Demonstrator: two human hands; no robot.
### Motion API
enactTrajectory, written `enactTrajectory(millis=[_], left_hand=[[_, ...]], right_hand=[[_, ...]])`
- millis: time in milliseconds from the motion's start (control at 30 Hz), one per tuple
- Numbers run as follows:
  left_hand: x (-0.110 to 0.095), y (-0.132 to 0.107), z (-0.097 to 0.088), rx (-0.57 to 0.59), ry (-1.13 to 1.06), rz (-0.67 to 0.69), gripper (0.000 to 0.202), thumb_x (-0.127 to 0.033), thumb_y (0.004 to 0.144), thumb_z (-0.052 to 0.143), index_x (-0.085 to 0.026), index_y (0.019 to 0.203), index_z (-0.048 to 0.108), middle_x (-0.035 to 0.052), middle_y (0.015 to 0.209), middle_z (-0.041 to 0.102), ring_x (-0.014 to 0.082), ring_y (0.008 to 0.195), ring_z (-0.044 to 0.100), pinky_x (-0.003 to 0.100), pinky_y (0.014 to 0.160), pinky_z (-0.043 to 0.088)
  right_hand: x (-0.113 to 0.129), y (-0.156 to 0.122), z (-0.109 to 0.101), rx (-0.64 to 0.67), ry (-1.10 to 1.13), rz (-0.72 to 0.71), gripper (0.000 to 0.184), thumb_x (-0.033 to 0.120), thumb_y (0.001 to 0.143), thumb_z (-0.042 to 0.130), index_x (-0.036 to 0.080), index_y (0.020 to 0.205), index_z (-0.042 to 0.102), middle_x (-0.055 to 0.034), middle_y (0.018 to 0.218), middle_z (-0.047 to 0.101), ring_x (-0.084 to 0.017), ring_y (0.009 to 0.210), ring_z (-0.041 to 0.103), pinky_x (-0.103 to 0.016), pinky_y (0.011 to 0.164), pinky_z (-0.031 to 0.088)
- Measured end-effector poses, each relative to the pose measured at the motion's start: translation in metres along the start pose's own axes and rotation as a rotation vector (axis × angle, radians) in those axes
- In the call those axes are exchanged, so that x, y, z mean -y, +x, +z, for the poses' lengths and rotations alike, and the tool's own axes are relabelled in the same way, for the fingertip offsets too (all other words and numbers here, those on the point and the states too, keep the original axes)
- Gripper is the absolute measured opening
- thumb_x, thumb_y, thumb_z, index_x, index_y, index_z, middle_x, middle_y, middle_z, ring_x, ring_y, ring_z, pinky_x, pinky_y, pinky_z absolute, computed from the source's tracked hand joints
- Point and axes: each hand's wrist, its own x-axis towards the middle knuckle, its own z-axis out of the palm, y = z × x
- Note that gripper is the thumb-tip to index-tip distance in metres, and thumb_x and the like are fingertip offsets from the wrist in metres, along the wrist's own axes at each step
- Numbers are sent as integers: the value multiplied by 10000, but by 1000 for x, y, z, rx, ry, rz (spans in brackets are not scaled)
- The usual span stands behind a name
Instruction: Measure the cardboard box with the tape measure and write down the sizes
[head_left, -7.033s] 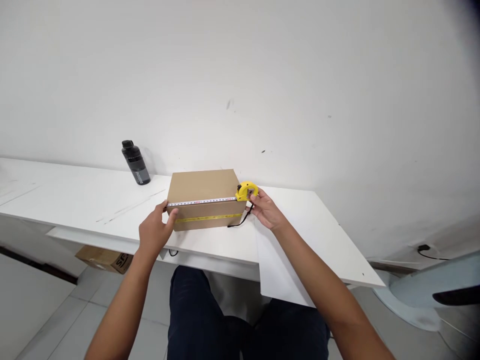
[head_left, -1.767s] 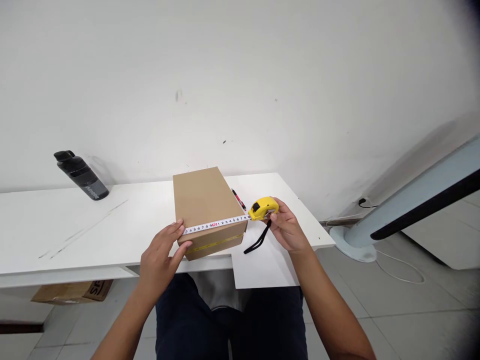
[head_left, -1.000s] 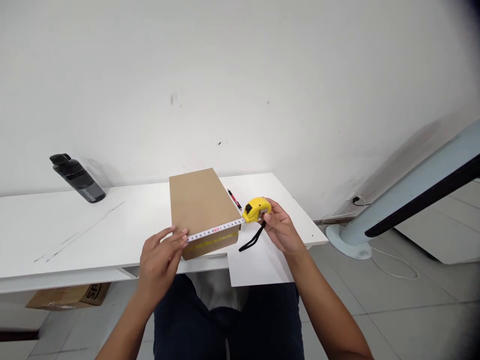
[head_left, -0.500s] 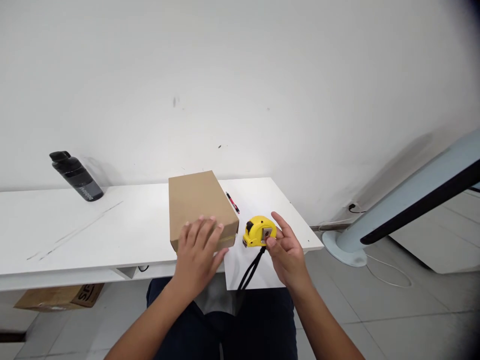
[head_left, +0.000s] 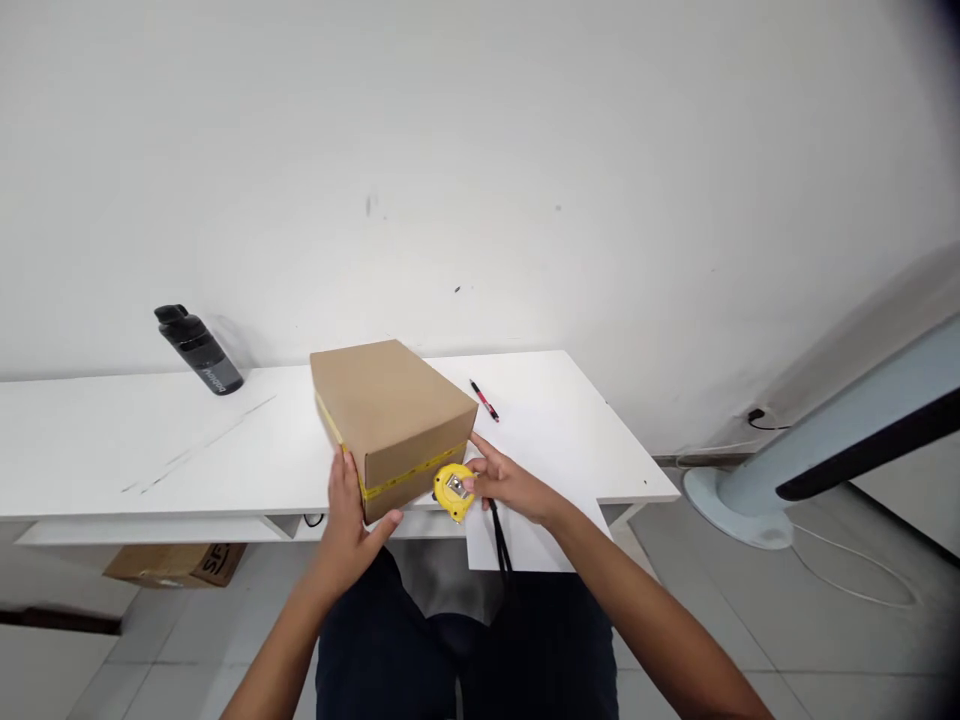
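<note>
Nearest, below mid-frame, the left hand [head_left: 349,530], thumb spread wide, rests against the near corner of the cardboard box [head_left: 390,395], while the right hand [head_left: 517,490] grips a yellow tape measure [head_left: 450,488] beside its front. The box sits at frame centre on a white table [head_left: 97,440]; farther back, a pen [head_left: 484,400] lies right and a dark bottle [head_left: 199,350] stands left.

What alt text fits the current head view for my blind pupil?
A person's left hand touches the left side of a brown cardboard box on a white table; the right hand holds a round yellow tape measure beside it. White paper and a slim red-and-black pen lie right of the box, a tall black bottle to the left.
</note>
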Motion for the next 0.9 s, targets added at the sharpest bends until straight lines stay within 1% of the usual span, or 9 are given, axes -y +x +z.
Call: enactTrajectory(millis=[100,167,233,333,467,600,733,800,900], left_hand=[[-27,14,-41,-28,203,102,802,-647,990,357,-308,1630,13,138,1714,58,377,1575,63,660,1226,111],[-43,37,-68,36,264,94,720,-654,1008,208,-302,1629,119,131,1696,180,364,1557,187,649,1217,170],[-58,67,-82,89,336,98,666,-612,1027,211,-282,1605,257,135,1648,321,357,1514,310,611,1183,292],[-76,110,-73,212,451,100,601,-539,1046,257,-213,1514,447,168,1526,504,366,1436,447,569,1101,428],[-83,139,-38,307,581,161,553,-497,977,512,-163,1415,555,229,1451,561,422,1353,530,581,1040,478],[-67,143,-34,314,534,232,664,-503,875,679,-212,1451,523,197,1517,506,417,1390,490,573,1094,437],[-65,129,-59,342,281,305,558,-527,983,497,-244,1464,497,122,1482,564,307,1349,552,483,1098,452],[-77,110,-67,269,166,368,523,-529,1029,380,-222,1432,508,114,1367,655,257,1239,633,432,1040,494],[-96,76,-66,-14,150,540,585,-565,974,525,-203,1431,470,106,1201,738,235,1074,707,408,1014,498]], right_hand=[[13,3,4,152,34,66,1054,342,745,866,278,1606,262,-35,1009,729,-125,732,626,-171,488,442],[22,5,9,229,75,135,904,325,730,875,231,1518,444,-31,943,751,-104,659,612,-151,448,411],[24,10,18,225,101,197,682,341,721,876,169,1334,632,-34,860,758,-88,589,598,-139,410,373],[11,17,33,156,98,258,493,384,687,887,114,1073,744,-56,798,763,-94,558,619,-143,382,350],[-9,9,37,57,87,296,598,365,602,934,132,1121,748,-64,864,783,-121,601,667,-164,408,434],[9,-25,30,45,74,166,597,321,685,901,199,1243,728,-65,1107,768,-150,821,720,-227,615,594],[53,-49,31,-101,36,-131,627,329,826,808,272,1416,602,-59,1259,712,-181,975,718,-333,822,630],[70,-49,38,-172,21,-278,614,350,872,767,297,1449,563,-58,1367,649,-205,1085,694,-354,887,621],[78,-41,56,-151,31,-354,547,421,910,714,288,1424,579,-72,1374,636,-237,1159,668,-347,879,625]])
